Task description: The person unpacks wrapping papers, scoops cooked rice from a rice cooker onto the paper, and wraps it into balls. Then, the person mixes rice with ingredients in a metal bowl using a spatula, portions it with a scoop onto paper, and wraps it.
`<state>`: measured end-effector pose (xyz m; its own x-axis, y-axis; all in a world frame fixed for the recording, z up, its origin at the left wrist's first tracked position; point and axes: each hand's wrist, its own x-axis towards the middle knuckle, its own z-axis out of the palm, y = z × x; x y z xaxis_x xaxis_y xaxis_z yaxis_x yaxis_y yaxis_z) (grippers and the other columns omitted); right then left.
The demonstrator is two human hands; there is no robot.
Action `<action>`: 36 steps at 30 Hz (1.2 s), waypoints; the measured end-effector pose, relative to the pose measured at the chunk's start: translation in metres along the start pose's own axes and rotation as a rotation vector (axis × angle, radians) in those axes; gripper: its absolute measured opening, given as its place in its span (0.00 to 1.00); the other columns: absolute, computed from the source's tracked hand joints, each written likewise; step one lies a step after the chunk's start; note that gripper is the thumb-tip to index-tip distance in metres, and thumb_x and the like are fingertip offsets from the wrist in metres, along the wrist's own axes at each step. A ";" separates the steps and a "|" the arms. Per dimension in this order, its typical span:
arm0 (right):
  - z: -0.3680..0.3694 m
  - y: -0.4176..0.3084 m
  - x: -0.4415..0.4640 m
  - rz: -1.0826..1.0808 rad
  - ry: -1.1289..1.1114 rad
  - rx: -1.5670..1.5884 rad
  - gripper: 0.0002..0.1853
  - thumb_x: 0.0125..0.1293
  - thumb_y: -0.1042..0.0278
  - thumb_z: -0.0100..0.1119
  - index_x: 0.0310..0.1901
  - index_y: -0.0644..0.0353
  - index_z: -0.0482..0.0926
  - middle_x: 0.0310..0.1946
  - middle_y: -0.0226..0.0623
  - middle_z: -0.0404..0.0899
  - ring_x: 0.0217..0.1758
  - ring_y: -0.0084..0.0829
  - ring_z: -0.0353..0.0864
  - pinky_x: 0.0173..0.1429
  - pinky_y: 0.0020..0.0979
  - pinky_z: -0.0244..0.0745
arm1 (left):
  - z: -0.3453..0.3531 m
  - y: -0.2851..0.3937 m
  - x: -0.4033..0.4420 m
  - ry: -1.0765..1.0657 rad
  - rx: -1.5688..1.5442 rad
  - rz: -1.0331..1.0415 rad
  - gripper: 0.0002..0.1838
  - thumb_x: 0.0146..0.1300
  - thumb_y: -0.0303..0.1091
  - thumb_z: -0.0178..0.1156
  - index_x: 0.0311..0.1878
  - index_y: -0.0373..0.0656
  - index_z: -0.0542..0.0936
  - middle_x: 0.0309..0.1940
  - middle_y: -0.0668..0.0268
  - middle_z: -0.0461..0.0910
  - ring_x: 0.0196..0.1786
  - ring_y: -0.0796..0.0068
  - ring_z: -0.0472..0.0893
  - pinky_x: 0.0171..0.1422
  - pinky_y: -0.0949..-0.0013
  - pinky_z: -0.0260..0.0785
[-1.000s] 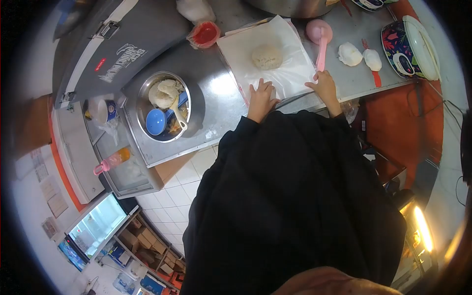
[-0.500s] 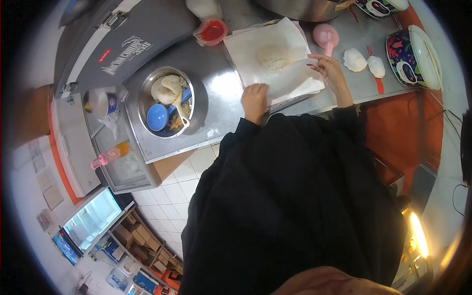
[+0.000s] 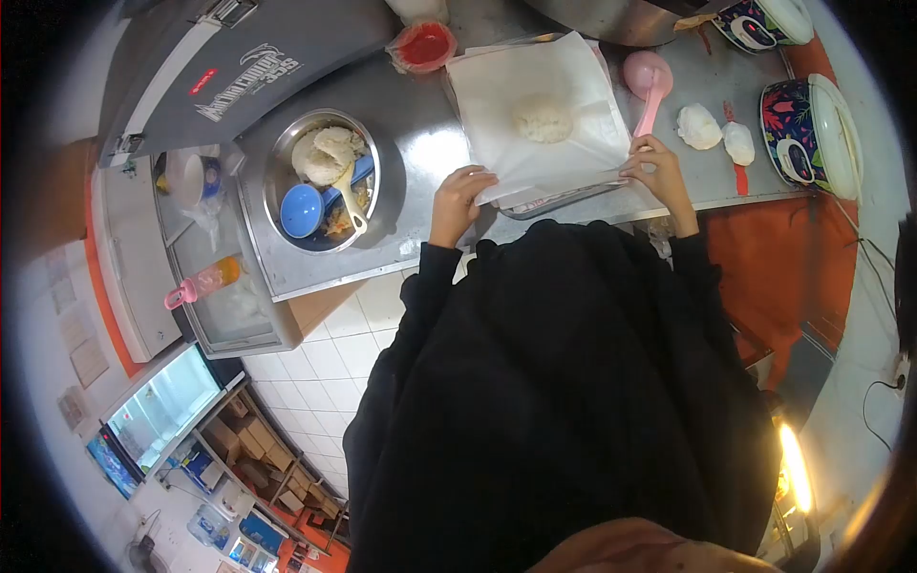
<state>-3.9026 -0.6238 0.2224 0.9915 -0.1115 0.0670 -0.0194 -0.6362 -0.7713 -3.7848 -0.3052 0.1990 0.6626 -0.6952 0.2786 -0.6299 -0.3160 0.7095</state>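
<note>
A white sheet of paper [image 3: 535, 72] lies over a stack of similar sheets on the metal counter. A flattened round of rice [image 3: 543, 118] shows hazily in its middle, seemingly through the thin paper. My left hand [image 3: 458, 202] pinches the sheet's near left corner, fingers closed on it. At the near right corner, my right hand [image 3: 659, 174] has thumb and fingers together on the same sheet. Beneath the near edge a tray rim [image 3: 564, 201] shows. Just beyond my right hand is a pink ladle-like scoop [image 3: 649, 76].
Left on the counter stands a steel bowl [image 3: 277, 153] with rice, a blue bowl [image 3: 302, 210] and a pale spatula [image 3: 351, 202]. A red-filled container [image 3: 423, 46] sits behind. To the right are white bundles [image 3: 699, 127] and a floral pot [image 3: 793, 119]; a large grey lid [image 3: 287, 57] rises at left.
My left hand has moved left to the sheet's near left corner. My right hand has come down and closed on the near right corner. The sheet's near edge is now held between both hands.
</note>
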 end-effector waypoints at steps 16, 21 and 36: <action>0.047 0.014 0.074 0.327 0.097 -0.589 0.12 0.52 0.67 0.49 0.38 0.58 0.64 0.24 0.45 0.73 0.30 0.42 0.74 0.27 0.41 0.66 | 0.045 -0.008 0.065 0.281 0.382 -0.307 0.14 0.48 0.33 0.53 0.39 0.42 0.69 0.35 0.61 0.73 0.39 0.61 0.72 0.39 0.61 0.62; 0.051 -0.005 0.126 -0.077 0.172 -0.545 0.09 0.48 0.68 0.53 0.32 0.59 0.68 0.36 0.41 0.69 0.42 0.39 0.69 0.42 0.39 0.64 | 0.072 0.028 0.070 -0.022 0.356 0.158 0.22 0.49 0.35 0.51 0.49 0.40 0.65 0.51 0.59 0.64 0.56 0.65 0.61 0.57 0.56 0.51; 0.037 -0.027 0.173 -0.196 -0.317 -0.297 0.10 0.35 0.70 0.60 0.25 0.57 0.76 0.17 0.33 0.74 0.25 0.33 0.73 0.31 0.31 0.67 | 0.089 0.006 0.094 0.073 0.326 0.003 0.19 0.48 0.36 0.54 0.45 0.44 0.69 0.47 0.63 0.67 0.49 0.67 0.65 0.52 0.56 0.52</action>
<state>-3.7257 -0.5975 0.2317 0.9695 0.2421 -0.0389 0.1823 -0.8177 -0.5460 -3.7622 -0.4299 0.1718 0.6802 -0.6522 0.3347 -0.7208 -0.5118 0.4675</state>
